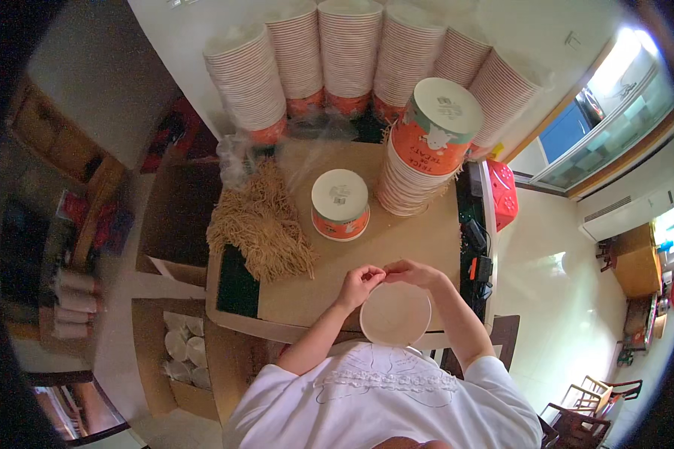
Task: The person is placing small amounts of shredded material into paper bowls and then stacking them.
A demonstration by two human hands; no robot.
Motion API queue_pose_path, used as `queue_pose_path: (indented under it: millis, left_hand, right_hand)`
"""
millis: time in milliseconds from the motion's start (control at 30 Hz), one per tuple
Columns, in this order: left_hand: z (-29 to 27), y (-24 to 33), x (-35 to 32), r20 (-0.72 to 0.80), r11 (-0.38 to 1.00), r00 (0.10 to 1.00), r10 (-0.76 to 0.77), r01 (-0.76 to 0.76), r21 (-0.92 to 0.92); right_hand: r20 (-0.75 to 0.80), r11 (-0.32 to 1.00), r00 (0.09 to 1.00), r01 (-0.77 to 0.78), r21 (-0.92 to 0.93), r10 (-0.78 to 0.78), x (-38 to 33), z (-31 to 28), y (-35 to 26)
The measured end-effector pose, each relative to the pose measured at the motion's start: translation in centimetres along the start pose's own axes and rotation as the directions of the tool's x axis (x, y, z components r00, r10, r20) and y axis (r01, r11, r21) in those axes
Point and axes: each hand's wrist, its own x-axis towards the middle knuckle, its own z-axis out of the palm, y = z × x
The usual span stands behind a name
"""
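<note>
A round white paper bucket (395, 314) stands mouth up against my body at the table's front edge, its pale inside showing. At its far rim my left hand (362, 284) and my right hand (416, 274) meet, fingertips pinched together. What lies between the fingertips is too small to make out. Just beyond, a short stack of upside-down orange and green printed paper buckets (340, 202) stands on the brown board. Left of it lies a loose heap of tan twisted cords (266, 224).
A tall stack of upside-down buckets (430, 142) rises at the right. Tall wrapped bucket stacks (350, 52) line the wall. Black adapters (478, 254) lie along the right edge, near a red plastic stool (502, 194). An open carton (180, 352) with wrapped white items stands on the floor.
</note>
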Motion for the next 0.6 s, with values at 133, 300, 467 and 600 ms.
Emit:
queue_pose_path:
  millis: [133,300,467,600]
  left_hand:
    - [0.1,0.0,0.5,0.013,0.993,0.999,-0.042,0.040,0.107]
    - [0.0,-0.5,0.6,-0.001,0.992,1.000,-0.001,0.001,0.124]
    - [-0.5,1.6,0.4,0.153,0.833,0.961,0.229,-0.275,0.479]
    - [-0.3,1.8,0.3,0.164,0.748,0.911,0.380,-0.406,0.525]
  right_hand:
    - [-0.033,0.998,0.999,-0.021,0.056,0.023,0.4,-0.3,0.2]
    - [-0.040,0.992,0.996,-0.069,0.104,0.074,0.1,-0.2,0.2]
    - [-0.064,0.998,0.996,-0.067,0.004,0.067,0.2,-0.6,0.5]
    - [-0.036,0.998,0.998,-0.054,0.035,0.055,0.2,-0.5,0.3]
